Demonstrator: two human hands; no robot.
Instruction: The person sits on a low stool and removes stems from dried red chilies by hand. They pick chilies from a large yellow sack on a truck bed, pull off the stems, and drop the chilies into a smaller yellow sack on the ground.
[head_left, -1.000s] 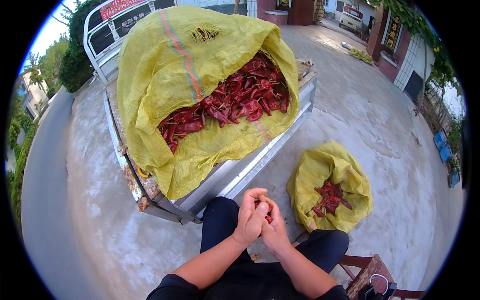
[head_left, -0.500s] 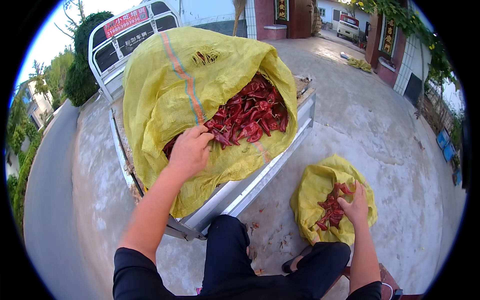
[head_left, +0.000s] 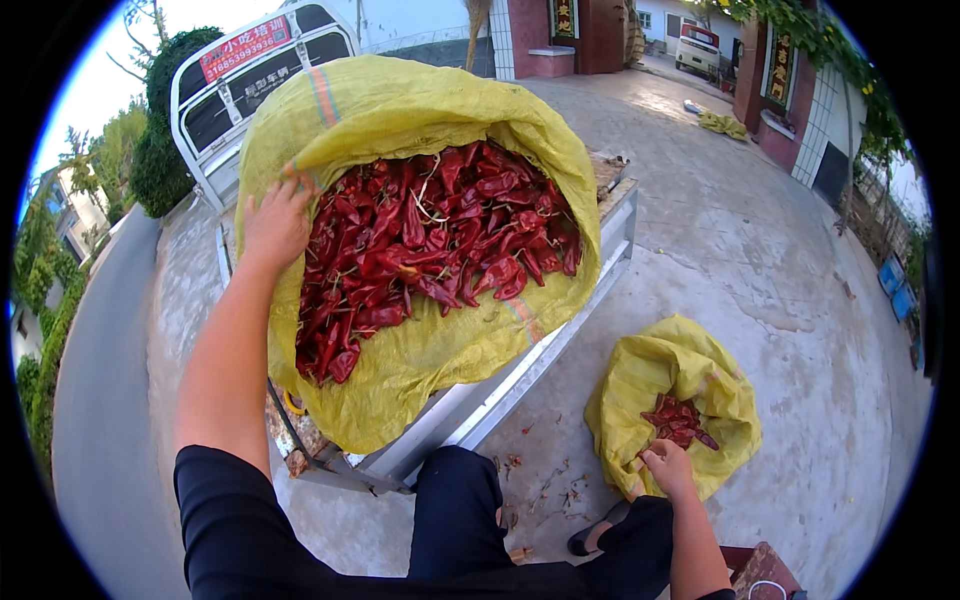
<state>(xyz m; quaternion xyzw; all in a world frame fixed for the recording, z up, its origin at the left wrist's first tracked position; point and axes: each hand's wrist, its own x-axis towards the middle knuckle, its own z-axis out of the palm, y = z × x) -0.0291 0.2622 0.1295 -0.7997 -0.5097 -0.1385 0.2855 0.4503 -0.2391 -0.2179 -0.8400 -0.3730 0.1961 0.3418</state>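
A large yellow woven sack [head_left: 440, 345] lies open-mouthed on the truck bed, filled with dried red chili peppers [head_left: 440, 230], a pale string among them. My left hand [head_left: 278, 225] is closed on the folded-back cloth at the left of the mouth; its fingertips partly sink into the folds. Low at the right, a smaller yellow woven sack [head_left: 625, 385] stands on the ground with a few red chili peppers [head_left: 676, 418] inside. My right hand [head_left: 670, 466] is closed at the near rim of this smaller sack, fingers pinched on its cloth, with no pepper visible in them.
The truck bed's metal side rail [head_left: 500, 395] runs between the large sack and my knees. Pepper scraps [head_left: 570, 495] litter the concrete by my shoe [head_left: 592, 535]. A dark red stool or box [head_left: 765, 575] is at my lower right. The white cab [head_left: 255, 70] stands behind the sack.
My left hand has drawn the large sack's flap up and left, baring many more peppers. My right hand has come down and nearer, from above the small sack's peppers to its near rim.
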